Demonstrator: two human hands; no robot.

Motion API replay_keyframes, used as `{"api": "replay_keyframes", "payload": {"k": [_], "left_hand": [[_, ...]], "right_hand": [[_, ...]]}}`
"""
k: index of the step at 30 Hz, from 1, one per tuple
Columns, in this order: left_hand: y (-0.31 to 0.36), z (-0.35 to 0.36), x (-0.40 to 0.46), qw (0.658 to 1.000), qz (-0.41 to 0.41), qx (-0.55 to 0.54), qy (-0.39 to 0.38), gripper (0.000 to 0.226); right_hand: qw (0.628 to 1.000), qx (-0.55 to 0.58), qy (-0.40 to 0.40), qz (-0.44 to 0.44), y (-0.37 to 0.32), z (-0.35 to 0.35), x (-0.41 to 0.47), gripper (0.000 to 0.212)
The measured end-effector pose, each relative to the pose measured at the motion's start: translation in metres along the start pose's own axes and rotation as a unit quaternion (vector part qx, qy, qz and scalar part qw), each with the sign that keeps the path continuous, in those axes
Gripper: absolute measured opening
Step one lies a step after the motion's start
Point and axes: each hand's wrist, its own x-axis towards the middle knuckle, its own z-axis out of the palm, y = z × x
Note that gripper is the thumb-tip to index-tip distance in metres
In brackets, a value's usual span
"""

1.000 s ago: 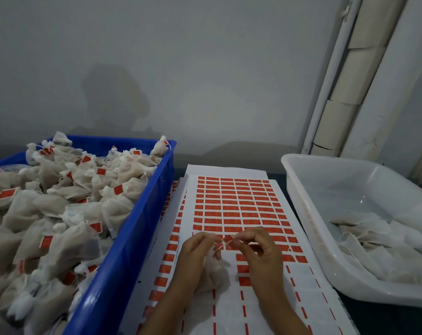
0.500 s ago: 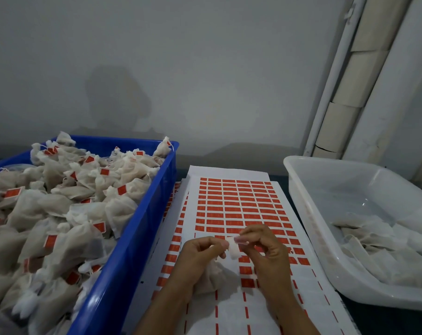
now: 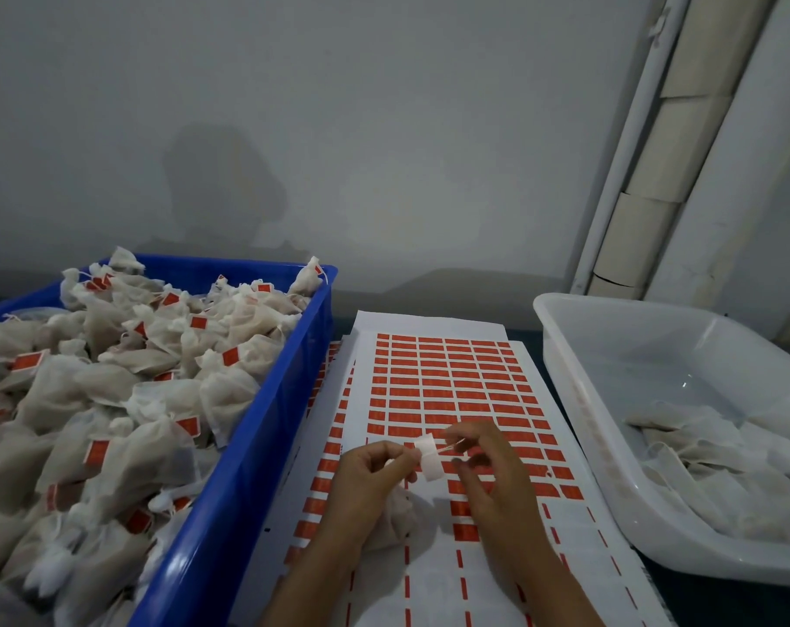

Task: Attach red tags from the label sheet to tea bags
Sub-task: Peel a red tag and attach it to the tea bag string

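Blue crate (image 3: 230,468): at the far left, heaped with filled tea bags (image 3: 126,400) that already carry red tags; judged the finished pile.
Left hand (image 3: 366,472): fingers curled, thumb and forefinger pinching the peeled tag (image 3: 428,459), which shows its pale back; a tea bag (image 3: 395,518) is tucked under the palm, resting on the sheet.
String (image 3: 449,447): a thin thread crosses the tag's upper edge toward the right fingers.
Right hand (image 3: 492,472): fingertips nip the thread; the other fingers are loosely curled.
Step in hand: judged to be folding the tag over the string. Keep the thread taut and centred on the sticky face, then fold so the edges meet squarely and press flat.
Label sheet (image 3: 451,382): under both hands, near rows stripped, far rows full of red tags.
White tub (image 3: 610,400): at the right, holding a low layer of untagged bags (image 3: 700,450).
Surface: a dark tabletop (image 3: 723,604) shows beside the tub.
Room: plain grey wall (image 3: 384,129) behind, a white pipe (image 3: 628,151) running up at the right.
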Motion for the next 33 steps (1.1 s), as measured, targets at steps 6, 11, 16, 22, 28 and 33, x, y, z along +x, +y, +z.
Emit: {"api": "replay_keyframes", "payload": {"k": [6, 11, 16, 22, 28, 33], "left_hand": [[-0.003, -0.001, 0.002, 1.000, 0.023, 0.011, -0.008, 0.017], [-0.005, -0.001, 0.002, 0.999, 0.040, 0.008, -0.013, 0.016], [-0.007, 0.000, 0.003, 0.998, 0.064, 0.007, -0.019, 0.015], [-0.010, 0.001, 0.005, 0.996, 0.081, 0.016, -0.028, 0.013], [-0.012, 0.001, 0.005, 0.995, 0.089, 0.022, -0.047, 0.011], [-0.013, 0.001, 0.006, 0.995, 0.090, 0.014, -0.051, 0.010]], "right_hand": [[0.995, -0.059, 0.022, -0.083, -0.001, -0.003, -0.001, 0.018], [0.986, -0.095, 0.033, -0.135, -0.002, -0.006, 0.003, 0.014], [0.998, -0.032, -0.016, -0.050, -0.003, -0.005, 0.001, 0.006], [0.998, 0.046, -0.026, 0.022, -0.006, 0.001, -0.002, 0.015], [0.991, 0.108, -0.029, 0.080, -0.003, 0.005, -0.005, 0.008], [0.989, 0.120, -0.019, 0.088, -0.003, 0.005, -0.006, 0.006]]}}
